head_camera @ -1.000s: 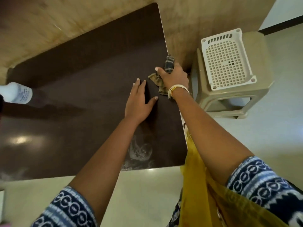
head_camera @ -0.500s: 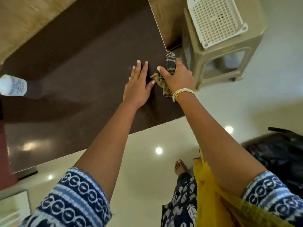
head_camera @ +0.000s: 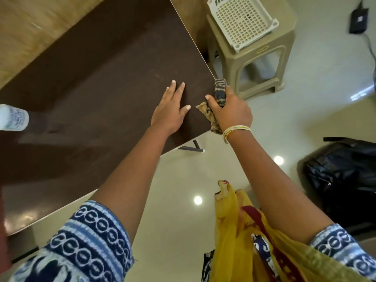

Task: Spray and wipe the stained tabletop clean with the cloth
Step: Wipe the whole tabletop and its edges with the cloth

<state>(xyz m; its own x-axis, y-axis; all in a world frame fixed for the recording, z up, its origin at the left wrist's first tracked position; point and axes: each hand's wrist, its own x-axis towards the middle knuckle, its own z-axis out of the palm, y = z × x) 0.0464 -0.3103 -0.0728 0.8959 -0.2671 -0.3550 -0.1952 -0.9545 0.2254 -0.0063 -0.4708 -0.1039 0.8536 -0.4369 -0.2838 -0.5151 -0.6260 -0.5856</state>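
Dark brown laminate tabletop (head_camera: 97, 82) under wipe at its right edge. Right hand (head_camera: 232, 112) clenching bunched striped cloth (head_camera: 218, 98) there; left hand (head_camera: 168, 112) flat, fingers straight, bracing beside. White spray bottle (head_camera: 13, 118) far left. Best: firm overlapping strokes inward, off the overhang.

The left hand (head_camera: 169, 112) lies on the tabletop (head_camera: 97, 82), cloth (head_camera: 217, 104) just right of it (at the edge), bottle (head_camera: 13, 117) far left, stool (head_camera: 256, 55) beyond.
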